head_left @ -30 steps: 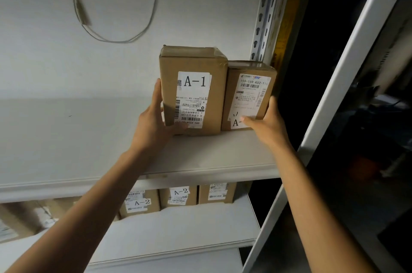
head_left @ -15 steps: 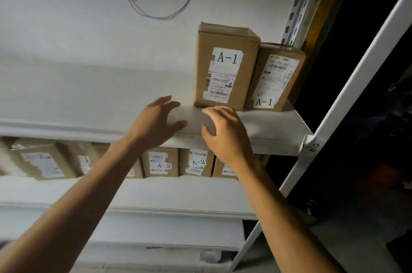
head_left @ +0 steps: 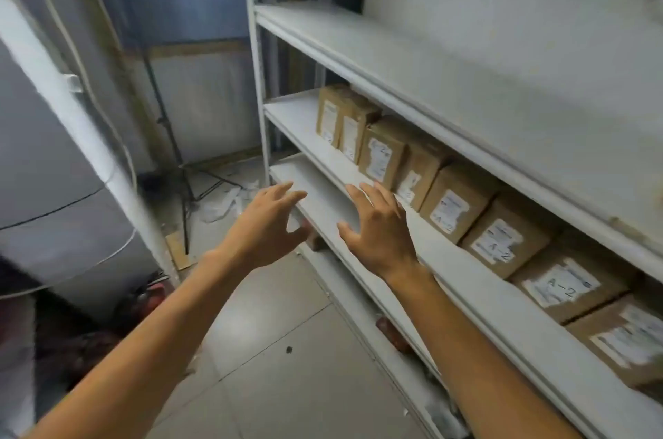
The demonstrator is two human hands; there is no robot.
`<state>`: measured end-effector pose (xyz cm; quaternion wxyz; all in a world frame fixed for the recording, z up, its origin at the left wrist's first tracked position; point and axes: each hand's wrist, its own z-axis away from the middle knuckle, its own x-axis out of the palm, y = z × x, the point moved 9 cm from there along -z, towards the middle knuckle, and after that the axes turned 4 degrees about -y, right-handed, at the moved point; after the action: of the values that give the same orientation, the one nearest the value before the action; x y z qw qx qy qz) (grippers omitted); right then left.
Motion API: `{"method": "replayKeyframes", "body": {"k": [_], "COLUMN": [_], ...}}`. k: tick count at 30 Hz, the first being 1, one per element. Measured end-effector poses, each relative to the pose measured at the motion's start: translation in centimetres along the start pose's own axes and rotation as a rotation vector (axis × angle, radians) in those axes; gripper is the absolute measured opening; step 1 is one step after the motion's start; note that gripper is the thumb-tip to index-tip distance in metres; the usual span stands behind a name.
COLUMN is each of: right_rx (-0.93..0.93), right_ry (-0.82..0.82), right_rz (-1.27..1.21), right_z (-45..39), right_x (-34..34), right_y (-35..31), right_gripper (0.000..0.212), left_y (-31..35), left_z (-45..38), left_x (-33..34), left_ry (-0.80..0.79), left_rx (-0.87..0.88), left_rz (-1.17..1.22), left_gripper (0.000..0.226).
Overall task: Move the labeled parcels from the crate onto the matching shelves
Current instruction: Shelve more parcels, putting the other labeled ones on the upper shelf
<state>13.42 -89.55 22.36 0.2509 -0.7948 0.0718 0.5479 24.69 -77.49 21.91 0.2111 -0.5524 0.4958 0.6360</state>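
White shelving unit (head_left: 412, 87) now fills the right of the view; a second ago the view faced its right end, looking up at the top shelf and the two A-1 boxes, neither in view now. Head has swung left and down. Middle shelf (head_left: 466, 280) carries a row of brown parcels (head_left: 455, 209), labels reading A-2 where legible, the far ones blurred. Light stand (head_left: 172, 151) and tiled floor (head_left: 280, 323) off left. Crate not in view. Left hand (head_left: 267, 228) and right hand (head_left: 380, 227) have come off the A-1 boxes, both empty, fingers spread and relaxed, in front of the shelf edges. Read: A-1 placement done, heading back for the next parcel.
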Motion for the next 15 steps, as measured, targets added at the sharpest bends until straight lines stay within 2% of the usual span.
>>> {"method": "replayKeyframes", "body": {"k": [8, 11, 15], "right_rx": [-0.485, -0.684, -0.959], "right_ry": [-0.366, -0.49, -0.611], "right_rz": [-0.1, -0.13, -0.169], "right_z": [2.4, 5.8, 11.4], "right_x": [14.4, 17.9, 20.5], "right_y": [-26.7, -36.2, -46.4], "right_gripper": [0.069, 0.071, 0.074], "left_y": [-19.3, -22.9, -24.6], "left_z": [25.9, 36.0, 47.2], "left_x": [-6.2, -7.6, -8.8], "left_ry": [0.177, 0.248, 0.38], "left_rx": [-0.705, -0.955, -1.218], "left_rz": [0.0, 0.017, 0.015], "left_gripper": [0.069, 0.072, 0.068]}}
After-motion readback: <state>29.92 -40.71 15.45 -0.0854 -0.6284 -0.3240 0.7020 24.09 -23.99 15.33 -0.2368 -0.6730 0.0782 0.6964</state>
